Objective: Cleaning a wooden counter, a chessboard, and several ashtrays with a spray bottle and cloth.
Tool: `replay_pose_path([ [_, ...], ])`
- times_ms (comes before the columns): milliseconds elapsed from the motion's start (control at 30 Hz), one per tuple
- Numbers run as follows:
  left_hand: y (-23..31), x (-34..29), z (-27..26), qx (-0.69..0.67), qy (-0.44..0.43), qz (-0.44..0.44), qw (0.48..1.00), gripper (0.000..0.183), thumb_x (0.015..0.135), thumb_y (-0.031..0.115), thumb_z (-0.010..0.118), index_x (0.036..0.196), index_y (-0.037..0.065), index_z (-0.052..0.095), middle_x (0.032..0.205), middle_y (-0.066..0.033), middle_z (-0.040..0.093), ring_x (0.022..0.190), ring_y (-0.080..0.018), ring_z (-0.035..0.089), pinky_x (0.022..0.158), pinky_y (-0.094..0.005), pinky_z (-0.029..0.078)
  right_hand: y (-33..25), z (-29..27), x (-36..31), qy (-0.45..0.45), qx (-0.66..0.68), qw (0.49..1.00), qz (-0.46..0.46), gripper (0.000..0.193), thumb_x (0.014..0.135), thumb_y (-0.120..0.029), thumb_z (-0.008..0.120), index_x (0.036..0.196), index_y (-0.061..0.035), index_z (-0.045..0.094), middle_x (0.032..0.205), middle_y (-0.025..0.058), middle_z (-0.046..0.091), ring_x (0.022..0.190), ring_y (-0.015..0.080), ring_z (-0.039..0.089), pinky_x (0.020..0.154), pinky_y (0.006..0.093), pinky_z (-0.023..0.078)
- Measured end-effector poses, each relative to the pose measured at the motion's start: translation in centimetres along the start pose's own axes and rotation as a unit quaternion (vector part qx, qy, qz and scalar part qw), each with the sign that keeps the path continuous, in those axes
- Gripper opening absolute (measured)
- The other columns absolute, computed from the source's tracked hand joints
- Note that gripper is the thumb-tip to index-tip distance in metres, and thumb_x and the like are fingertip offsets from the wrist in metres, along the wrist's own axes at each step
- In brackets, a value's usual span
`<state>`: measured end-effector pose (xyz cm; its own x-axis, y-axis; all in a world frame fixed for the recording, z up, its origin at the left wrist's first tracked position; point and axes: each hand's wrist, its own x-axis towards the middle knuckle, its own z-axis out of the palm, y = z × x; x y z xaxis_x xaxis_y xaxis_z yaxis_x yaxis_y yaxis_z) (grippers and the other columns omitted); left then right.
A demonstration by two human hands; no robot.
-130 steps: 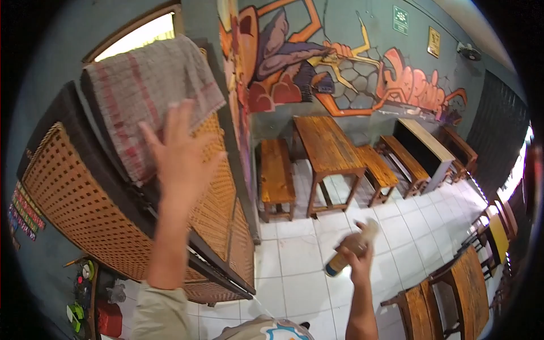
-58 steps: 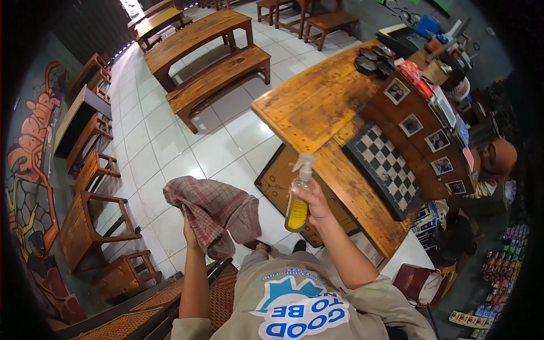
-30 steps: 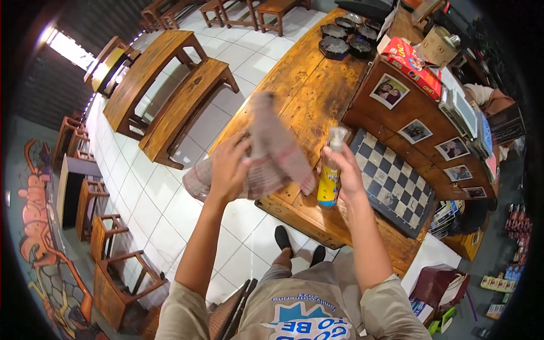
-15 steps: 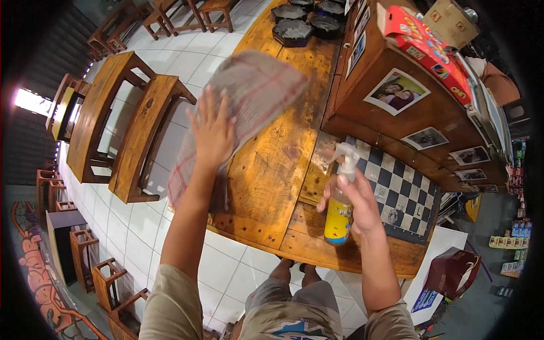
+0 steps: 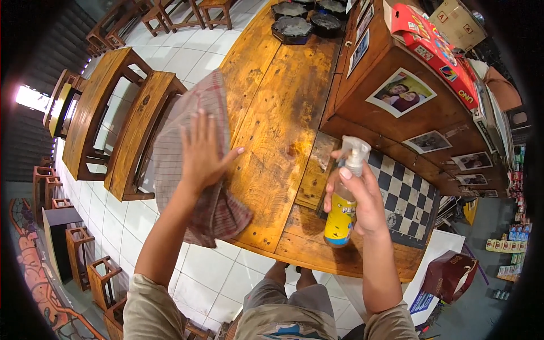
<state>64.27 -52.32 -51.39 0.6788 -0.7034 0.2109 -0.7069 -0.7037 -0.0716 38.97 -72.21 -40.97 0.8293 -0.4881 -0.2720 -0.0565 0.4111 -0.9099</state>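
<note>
My left hand (image 5: 203,148) lies flat with spread fingers on a grey-brown cloth (image 5: 175,133) with reddish stripes. The cloth covers the left edge of the wooden table (image 5: 266,147), and part of it hangs over. In my right hand (image 5: 361,195) is a clear spray bottle (image 5: 340,218) with a yellow label and a translucent spray head. My fingers wrap round its neck and upper body, and it stands upright above the table's near right part. Behind the bottle lies a black-and-white chessboard (image 5: 405,195), partly hidden by my right hand.
Dark ashtrays (image 5: 292,29) stand at the table's far end. A wooden cabinet (image 5: 351,107) with photos rises along the right, a red card-game box (image 5: 433,54) on top. Wooden benches (image 5: 139,136) stand on the tiled floor at left. A maroon bag (image 5: 450,275) sits at lower right.
My left hand has swept the cloth left and nearer, baring the table's middle and far part. The bottle has shifted only slightly in my right hand's grip.
</note>
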Motion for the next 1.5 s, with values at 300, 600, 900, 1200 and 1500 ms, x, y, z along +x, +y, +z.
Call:
replay_pose_path([
  [300,-17.2,-3.1,-5.5,-0.407,0.066,-0.393,0.822,0.046,0.102,0.038,0.047,0.115,-0.003,0.064,0.119,-0.0163,0.064,0.108,-0.0258,0.058,0.096,-0.0372,0.044,0.4,-0.1,-1.8,-0.044,0.051,0.997,0.033,0.037,0.096,-0.018,0.06,0.129,-0.0039,0.05,0.099,0.0077,0.058,0.076,0.0144,0.06,0.057,0.0313,0.055],
  [600,-23.7,-14.4,-22.2,-0.65,0.331,-0.392,0.561,0.042,0.103,0.032,0.048,0.131,0.002,0.054,0.132,-0.0131,0.058,0.121,-0.0259,0.056,0.105,-0.0418,0.044,1.0,4.1,-0.2,-0.086,0.058,0.994,0.035,0.041,0.093,-0.018,0.062,0.129,-0.0018,0.051,0.104,0.0062,0.058,0.074,0.0137,0.06,0.057,0.0308,0.054],
  [900,-9.6,-10.5,-16.0,-0.783,0.091,0.042,0.614,0.051,0.093,0.006,0.046,0.143,0.001,0.045,0.146,-0.0145,0.048,0.131,-0.0276,0.048,0.11,-0.0447,0.039,0.8,2.7,0.2,-0.024,0.006,1.0,-0.004,0.03,0.091,-0.021,0.064,0.114,-0.0061,0.052,0.078,0.0087,0.058,0.061,0.0171,0.06,0.056,0.0313,0.052],
  [1200,1.6,-1.0,-2.1,-0.284,-0.114,0.135,0.942,0.061,0.094,0.041,0.053,0.151,0.027,0.037,0.16,-0.0106,0.028,0.138,-0.0477,0.032,0.115,-0.0588,0.022,1.4,-1.7,-2.4,-0.013,0.034,0.999,-0.029,0.046,0.092,-0.02,0.058,0.132,-0.0007,0.045,0.078,0.0104,0.059,0.061,0.0203,0.061,0.058,0.0317,0.05],
  [1500,7.1,-6.0,-3.4,-0.199,-0.114,0.341,0.912,0.063,0.092,0.05,0.052,0.149,0.023,0.042,0.162,-0.0084,0.024,0.148,-0.0441,0.014,0.113,-0.069,0.011,0.2,-2.3,-1.7,0.007,0.008,1.0,-0.02,0.049,0.093,-0.019,0.06,0.135,0.0006,0.047,0.086,0.0087,0.059,0.067,0.0165,0.059,0.057,0.0308,0.051],
])
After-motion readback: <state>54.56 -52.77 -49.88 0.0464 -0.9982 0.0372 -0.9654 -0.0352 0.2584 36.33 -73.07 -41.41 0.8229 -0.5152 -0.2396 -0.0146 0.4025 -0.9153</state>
